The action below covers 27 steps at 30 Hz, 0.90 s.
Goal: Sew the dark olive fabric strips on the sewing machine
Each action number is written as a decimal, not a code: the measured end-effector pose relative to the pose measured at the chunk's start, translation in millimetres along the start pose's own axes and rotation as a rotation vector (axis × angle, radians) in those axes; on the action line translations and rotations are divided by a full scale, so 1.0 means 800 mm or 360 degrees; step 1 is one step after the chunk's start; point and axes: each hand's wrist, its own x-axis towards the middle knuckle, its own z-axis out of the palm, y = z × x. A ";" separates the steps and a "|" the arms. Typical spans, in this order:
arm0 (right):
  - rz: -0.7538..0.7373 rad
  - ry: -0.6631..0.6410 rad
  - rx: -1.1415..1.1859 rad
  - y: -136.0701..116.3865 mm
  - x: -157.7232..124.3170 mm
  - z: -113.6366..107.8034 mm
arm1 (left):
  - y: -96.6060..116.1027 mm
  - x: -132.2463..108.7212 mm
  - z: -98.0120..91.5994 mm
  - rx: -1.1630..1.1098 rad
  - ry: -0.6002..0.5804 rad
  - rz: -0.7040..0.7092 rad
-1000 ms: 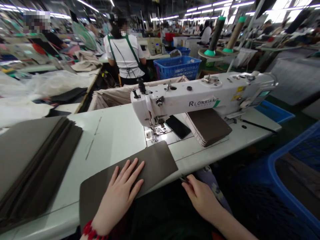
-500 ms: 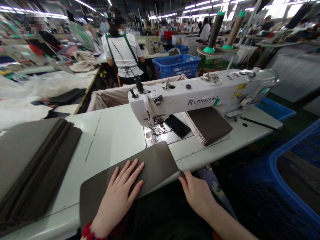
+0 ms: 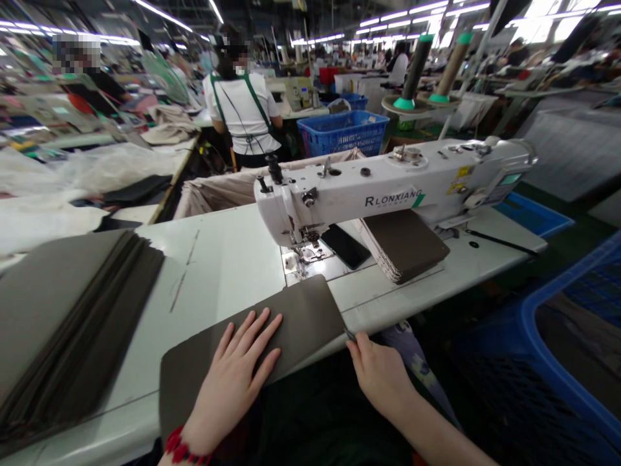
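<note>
A dark grey-brown fabric panel (image 3: 305, 317) with rounded corners lies along the table's front edge. My left hand (image 3: 242, 362) rests flat on it, fingers spread. At the panel's right edge, my right hand (image 3: 378, 369) is closed on a small pointed grey tool (image 3: 350, 334), like the tip of thread snips; the fist hides most of it. The tip touches or nearly touches the panel's edge. Just behind the panel stands a white sewing machine (image 3: 339, 194), its needle area (image 3: 308, 252) past the panel's far corner.
Under the machine arm are a black phone (image 3: 347, 247) and a stack of brown panels (image 3: 407, 239). More dark panels (image 3: 82, 323) are piled on the left. A blue crate (image 3: 528, 336) stands at right. Beyond the table, a person in a white top (image 3: 245, 110) faces away.
The view has shifted slightly, so the scene sits a little lower and, at left, further right. Both hands and the panel keep practically the same places.
</note>
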 end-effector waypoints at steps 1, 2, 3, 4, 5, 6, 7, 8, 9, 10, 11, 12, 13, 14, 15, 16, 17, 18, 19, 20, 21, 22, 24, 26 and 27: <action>0.0007 0.0020 0.0039 0.004 0.000 -0.002 | 0.000 0.000 0.000 0.0001 -0.0010 -0.0001; 0.0028 0.0053 0.0076 0.010 0.001 -0.005 | 0.000 -0.001 -0.001 0.0001 -0.0026 0.0003; 0.0066 0.0098 0.0107 0.016 0.001 -0.008 | -0.001 -0.001 -0.002 -0.0007 -0.0042 0.0008; 0.0114 0.0145 0.0127 0.022 0.002 -0.011 | -0.003 -0.002 -0.003 -0.0027 -0.0055 0.0010; 0.0159 0.0186 0.0134 0.028 0.002 -0.015 | -0.006 -0.002 -0.003 -0.0056 -0.0056 0.0001; 0.0193 0.0206 0.0131 0.034 0.002 -0.019 | -0.011 -0.003 -0.004 -0.0081 -0.0039 -0.0025; 0.0210 0.0198 0.0116 0.038 0.002 -0.024 | -0.017 -0.003 -0.004 -0.0093 -0.0001 -0.0071; 0.0206 0.0160 0.0093 0.041 0.002 -0.029 | -0.025 -0.003 -0.004 -0.0088 0.0048 -0.0136; 0.0188 0.0099 0.0067 0.043 0.001 -0.034 | -0.033 -0.002 -0.003 -0.0075 0.0092 -0.0208; 0.0167 0.0035 0.0037 0.044 0.000 -0.039 | -0.041 -0.001 -0.003 -0.0065 0.0121 -0.0280; 0.0148 -0.0021 0.0013 0.045 -0.001 -0.044 | -0.049 0.000 -0.003 -0.0065 0.0132 -0.0349; 0.0133 -0.0059 0.0001 0.046 -0.002 -0.050 | -0.055 0.001 -0.004 -0.0082 0.0129 -0.0409; 0.0124 -0.0077 -0.0001 0.047 -0.004 -0.055 | -0.059 0.002 -0.006 -0.0116 0.0120 -0.0454; 0.0119 -0.0082 0.0002 0.050 -0.005 -0.060 | -0.061 0.002 -0.010 -0.0162 0.0115 -0.0483; 0.0116 -0.0080 0.0001 0.054 -0.007 -0.065 | -0.061 0.001 -0.016 -0.0221 0.0109 -0.0499; 0.0107 -0.0076 0.0001 0.060 -0.008 -0.069 | -0.058 0.000 -0.025 -0.0298 0.0085 -0.0506; 0.0093 -0.0058 0.0010 0.067 -0.009 -0.074 | -0.054 -0.003 -0.036 -0.0397 0.0032 -0.0508; 0.0074 -0.0015 0.0029 0.075 -0.009 -0.079 | -0.050 -0.006 -0.051 -0.0505 -0.0027 -0.0520; 0.0051 0.0081 0.0053 0.083 -0.007 -0.085 | -0.047 -0.010 -0.068 -0.0602 -0.0069 -0.0546; 0.0019 0.0233 0.0077 0.091 -0.003 -0.092 | -0.046 -0.014 -0.089 -0.0665 -0.0075 -0.0589; -0.0019 0.0418 0.0086 0.097 0.002 -0.099 | -0.048 -0.018 -0.111 -0.0679 -0.0029 -0.0652; -0.0054 0.0606 0.0068 0.103 0.009 -0.107 | -0.054 -0.021 -0.136 -0.0642 0.0066 -0.0732; -0.0109 0.0872 -0.0052 0.107 0.027 -0.122 | -0.084 -0.027 -0.188 -0.0452 0.0303 -0.0935; -0.0147 0.0900 -0.0228 0.108 0.044 -0.135 | -0.135 -0.032 -0.235 -0.0256 0.0415 -0.1150; -0.0163 0.0862 -0.0310 0.107 0.051 -0.139 | -0.166 -0.035 -0.253 -0.0207 0.0396 -0.1285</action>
